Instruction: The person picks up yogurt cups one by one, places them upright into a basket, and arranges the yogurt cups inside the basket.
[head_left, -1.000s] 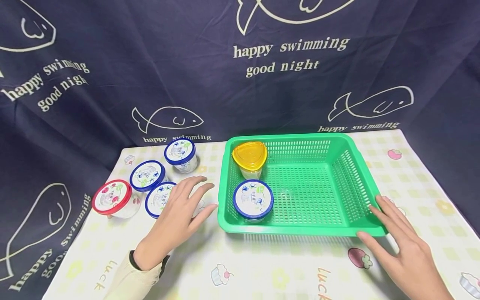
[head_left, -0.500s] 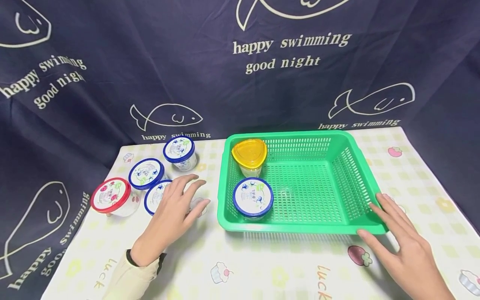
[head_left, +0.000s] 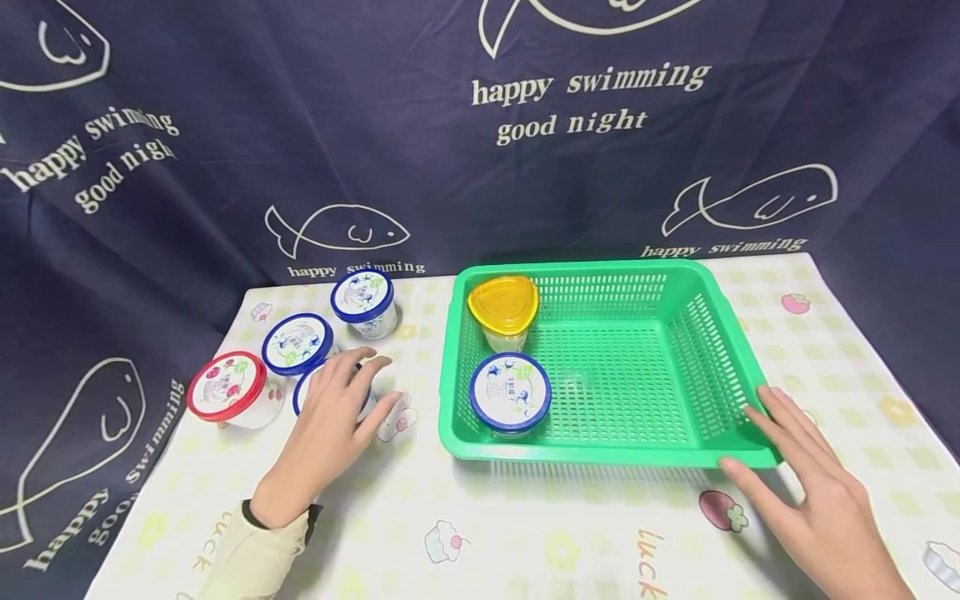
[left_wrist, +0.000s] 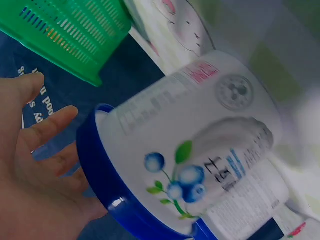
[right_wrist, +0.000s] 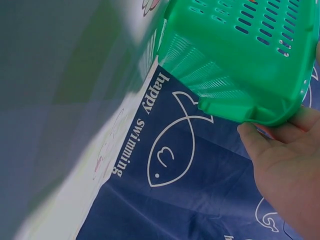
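My left hand (head_left: 318,437) hovers over the nearest blue-lidded tub (head_left: 305,390), its fingers spread and slightly bent. In the left wrist view that white tub (left_wrist: 165,145) shows blueberry print, with the hand's fingers (left_wrist: 55,125) beyond its blue lid. The palm hides much of the lid from the head view. My right hand (head_left: 817,492) rests on the near right corner of the green basket (head_left: 600,457), thumb at the front rim and straight fingers over the right rim. Inside the basket's left side stand a yellow-lidded cup (head_left: 504,306) and another blue-lidded tub (head_left: 510,392).
A red-lidded tub (head_left: 227,387) stands left of my left hand. Two more tubs with blue lids stand behind, one at the middle (head_left: 297,343) and one at the back (head_left: 363,296). A patterned cloth (head_left: 390,542) covers the table; a navy curtain (head_left: 450,183) hangs behind it.
My left hand has moved left and a little forward, from between the basket and the tubs to over the nearest blue-lidded tub. The right hand stays at the basket corner.
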